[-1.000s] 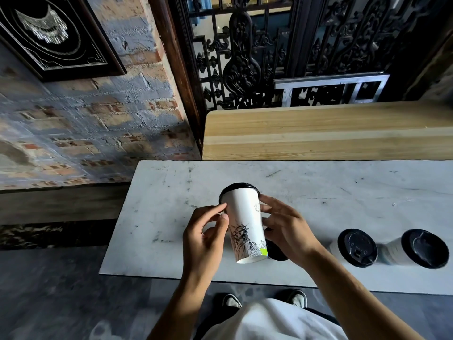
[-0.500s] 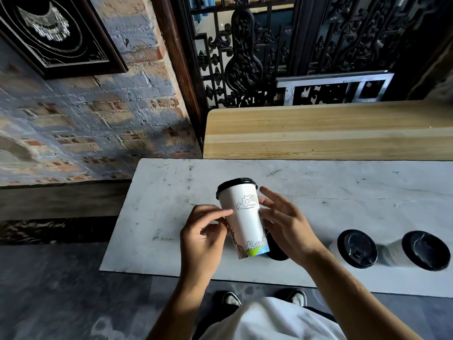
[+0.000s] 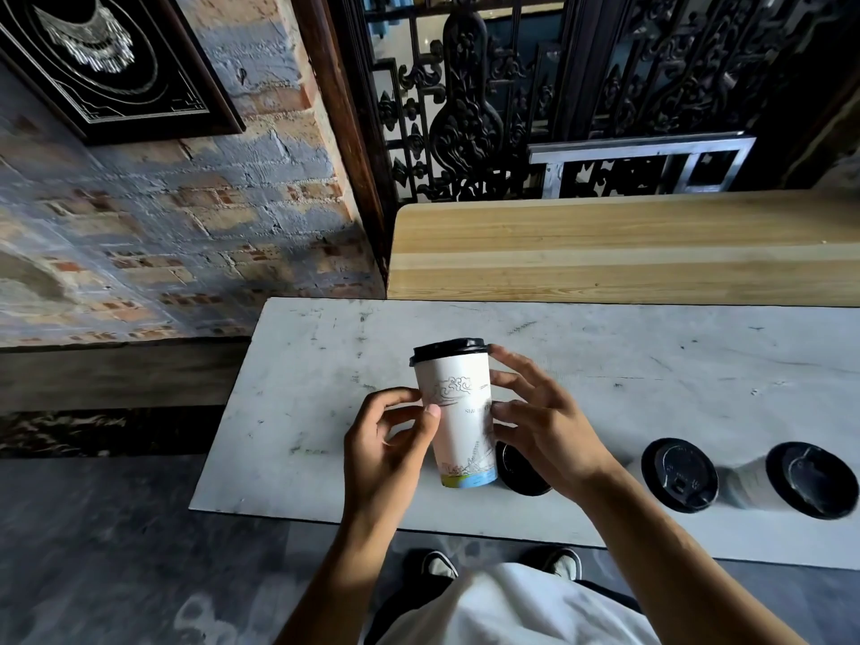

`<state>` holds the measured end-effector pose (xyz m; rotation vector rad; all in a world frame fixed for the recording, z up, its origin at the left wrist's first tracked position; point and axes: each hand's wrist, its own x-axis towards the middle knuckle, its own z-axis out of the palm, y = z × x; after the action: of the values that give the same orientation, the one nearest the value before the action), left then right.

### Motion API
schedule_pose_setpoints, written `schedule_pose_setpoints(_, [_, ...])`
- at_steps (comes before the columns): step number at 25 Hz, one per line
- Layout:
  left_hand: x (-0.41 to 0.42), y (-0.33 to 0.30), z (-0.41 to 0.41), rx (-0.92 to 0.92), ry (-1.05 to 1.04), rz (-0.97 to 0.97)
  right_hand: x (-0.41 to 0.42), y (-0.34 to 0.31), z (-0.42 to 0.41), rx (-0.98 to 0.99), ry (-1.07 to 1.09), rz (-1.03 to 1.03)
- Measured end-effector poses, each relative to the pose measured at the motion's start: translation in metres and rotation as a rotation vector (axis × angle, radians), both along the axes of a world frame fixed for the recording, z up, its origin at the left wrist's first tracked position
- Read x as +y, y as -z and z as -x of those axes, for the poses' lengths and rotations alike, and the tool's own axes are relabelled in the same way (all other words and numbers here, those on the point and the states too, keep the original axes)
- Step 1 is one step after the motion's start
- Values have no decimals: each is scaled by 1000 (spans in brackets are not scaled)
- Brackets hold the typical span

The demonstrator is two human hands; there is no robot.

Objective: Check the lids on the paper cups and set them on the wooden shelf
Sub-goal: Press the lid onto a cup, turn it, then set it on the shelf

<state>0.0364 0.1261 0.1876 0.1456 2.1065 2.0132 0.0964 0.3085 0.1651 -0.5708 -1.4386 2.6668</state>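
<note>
head view
held cup (image 3: pixel 458 418): upright, lifted above near edge of white table (image 3: pixel 651 374), black lid (image 3: pixel 449 350) on
left hand (image 3: pixel 388 451): fingertips pinch cup wall
right hand (image 3: pixel 542 423): curled round cup, one finger at lid rim
handling: likely light, thin wall dents; hold mid-body
other cups: two lidded (image 3: pixel 679 474) (image 3: pixel 812 479) toward table's right end
wooden shelf (image 3: pixel 605 244): bare, behind table's far edge
room: brick wall (image 3: pixel 186 216) left
</note>
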Motion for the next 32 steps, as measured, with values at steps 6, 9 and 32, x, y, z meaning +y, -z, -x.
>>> schedule_pose_setpoints(6, [-6, 11, 5, 196, 5, 77, 0, 7, 1, -9, 16, -41])
schedule_pose_setpoints(9, [-5, 10, 6, 304, 28, 95, 1, 9, 3, 6, -18, -29])
schedule_pose_setpoints(32, [0, -9, -7, 158, 39, 38, 4, -4, -7, 5, -85, 38])
